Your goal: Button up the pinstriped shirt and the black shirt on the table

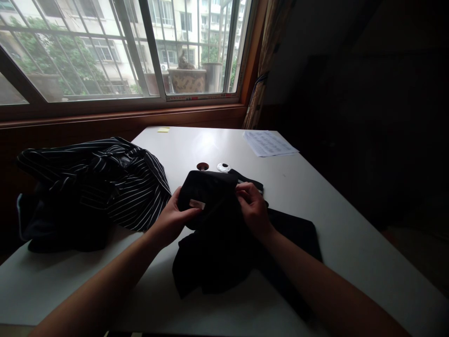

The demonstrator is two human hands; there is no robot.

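A black garment [217,252] hangs bunched between both hands over the white table, too dark for me to tell its exact kind. My left hand [176,214] grips its left edge, thumb lying on top near a small white label [197,204]. On the other side, my right hand [253,206] pinches the cloth at the upper right with bent fingers. Dark cloth [294,227] spreads on the table below and beyond the right forearm. Whether it belongs to the same garment, I cannot tell.
A heap of black-and-white striped clothing [140,196] and dark cloth lies on the left of the white table [182,145]. Printed papers [268,142] rest at the back right. Near the middle are a cable hole [202,166] and a round cover [223,167]. A yellow note [163,129] sits by the far edge.
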